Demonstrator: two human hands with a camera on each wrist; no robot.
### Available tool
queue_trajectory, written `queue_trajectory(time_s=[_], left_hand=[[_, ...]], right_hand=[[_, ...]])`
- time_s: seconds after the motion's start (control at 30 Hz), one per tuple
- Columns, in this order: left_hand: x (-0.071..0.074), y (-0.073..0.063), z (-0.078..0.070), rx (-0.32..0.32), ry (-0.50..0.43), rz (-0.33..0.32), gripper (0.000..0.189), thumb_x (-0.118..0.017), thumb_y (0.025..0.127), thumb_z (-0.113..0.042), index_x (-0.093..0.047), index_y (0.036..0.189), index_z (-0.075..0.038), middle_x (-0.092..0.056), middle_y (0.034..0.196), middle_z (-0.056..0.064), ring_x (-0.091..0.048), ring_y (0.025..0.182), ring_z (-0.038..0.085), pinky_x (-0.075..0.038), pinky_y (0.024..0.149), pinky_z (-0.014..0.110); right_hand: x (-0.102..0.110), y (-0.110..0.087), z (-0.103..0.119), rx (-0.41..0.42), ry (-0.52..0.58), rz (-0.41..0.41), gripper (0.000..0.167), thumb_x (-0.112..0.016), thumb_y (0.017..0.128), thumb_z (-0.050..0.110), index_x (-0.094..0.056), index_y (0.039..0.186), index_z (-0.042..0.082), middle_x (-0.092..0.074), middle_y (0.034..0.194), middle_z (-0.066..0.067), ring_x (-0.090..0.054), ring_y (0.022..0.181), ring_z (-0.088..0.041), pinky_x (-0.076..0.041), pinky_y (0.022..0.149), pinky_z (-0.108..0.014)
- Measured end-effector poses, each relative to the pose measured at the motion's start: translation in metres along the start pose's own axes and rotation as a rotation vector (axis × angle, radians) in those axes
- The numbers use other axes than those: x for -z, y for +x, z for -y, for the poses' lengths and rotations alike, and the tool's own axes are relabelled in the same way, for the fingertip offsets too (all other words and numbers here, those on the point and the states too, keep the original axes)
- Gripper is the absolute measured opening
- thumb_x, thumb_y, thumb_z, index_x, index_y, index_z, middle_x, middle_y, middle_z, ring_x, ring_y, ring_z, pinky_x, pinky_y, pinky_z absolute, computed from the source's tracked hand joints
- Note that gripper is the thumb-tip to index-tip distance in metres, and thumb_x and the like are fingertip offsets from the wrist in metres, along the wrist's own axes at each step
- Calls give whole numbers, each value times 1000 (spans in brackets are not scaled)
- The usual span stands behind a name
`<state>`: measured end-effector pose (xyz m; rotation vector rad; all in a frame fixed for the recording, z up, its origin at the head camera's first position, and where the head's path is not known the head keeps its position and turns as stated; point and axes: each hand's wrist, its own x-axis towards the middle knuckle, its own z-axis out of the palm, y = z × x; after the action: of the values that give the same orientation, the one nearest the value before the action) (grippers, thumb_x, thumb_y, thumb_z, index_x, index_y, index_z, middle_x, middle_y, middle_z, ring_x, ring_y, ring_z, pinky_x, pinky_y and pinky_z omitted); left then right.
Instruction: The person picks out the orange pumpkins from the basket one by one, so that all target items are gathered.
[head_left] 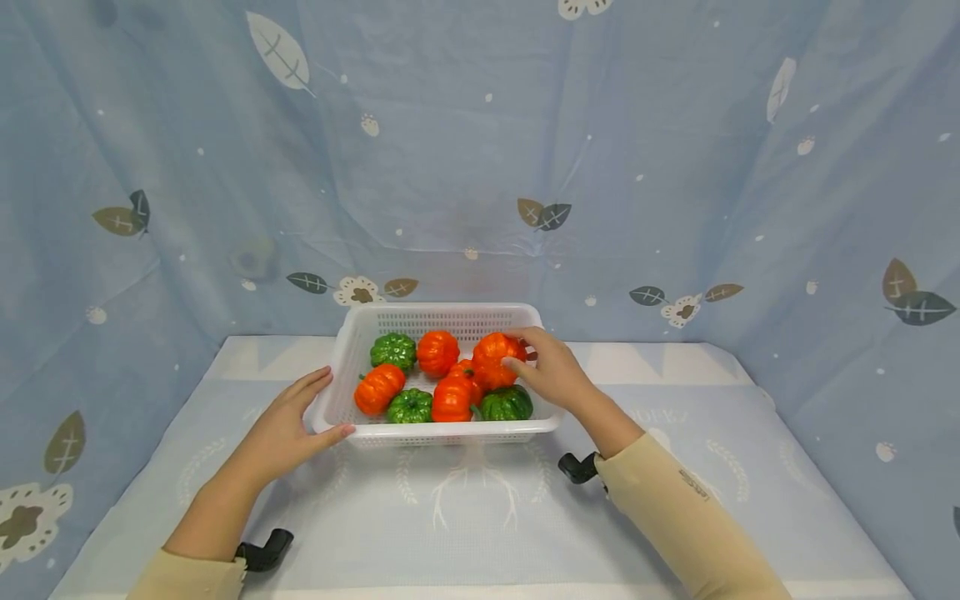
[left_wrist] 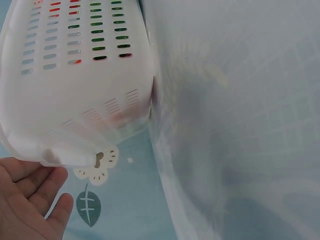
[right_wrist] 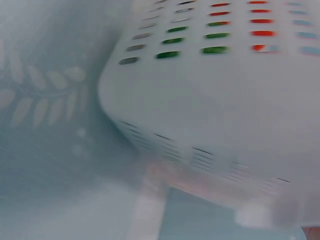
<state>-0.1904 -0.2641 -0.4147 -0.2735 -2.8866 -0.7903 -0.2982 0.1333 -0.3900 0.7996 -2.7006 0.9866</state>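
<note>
A white plastic basket (head_left: 442, 431) with slotted walls holds several glossy, ribbed toy pumpkins. My left hand (head_left: 288, 429) rests at its left front corner, fingers extended along the side and thumb at the front rim; the left wrist view shows those fingers (left_wrist: 47, 187) fairly straight beside the basket rim. Over the right end of the basket, my right hand (head_left: 551, 367) grips an orange pumpkin (head_left: 497, 346), thumb in front and fingers behind. Just below that hand lies a dark green pumpkin (head_left: 507, 403). Only a sliver of the right hand (right_wrist: 313, 233) shows in its wrist view.
Other orange pumpkins (head_left: 379, 389) and green pumpkins (head_left: 393, 352) lie in the basket's left and middle. The basket stands on a pale cloth-covered table (head_left: 375, 533). A patterned blue curtain (head_left: 450, 150) hangs close behind it. Black wrist mounts (head_left: 266, 550) stick out from both sleeves.
</note>
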Motion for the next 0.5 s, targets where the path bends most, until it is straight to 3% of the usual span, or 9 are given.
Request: queue_trajectory(time_s=[0.33, 0.5], left_hand=[[2, 2, -3, 2, -4, 15, 102, -72, 83, -63, -35, 153, 2, -30, 160, 19, -34, 139, 49, -34, 104, 71], [2, 1, 0, 22, 3, 26, 104, -71, 83, -65, -33, 154, 1, -28, 161, 19, -34, 139, 50, -35, 103, 72]], right_hand=[[45, -32, 5, 88, 51, -146, 48, -76, 90, 16, -60, 134, 8, -62, 129, -9, -60, 116, -26, -56, 92, -44], [62, -47, -2, 71, 18, -188, 50, -77, 89, 15, -59, 135, 7, -61, 131, -10, -60, 116, -28, -56, 91, -46]])
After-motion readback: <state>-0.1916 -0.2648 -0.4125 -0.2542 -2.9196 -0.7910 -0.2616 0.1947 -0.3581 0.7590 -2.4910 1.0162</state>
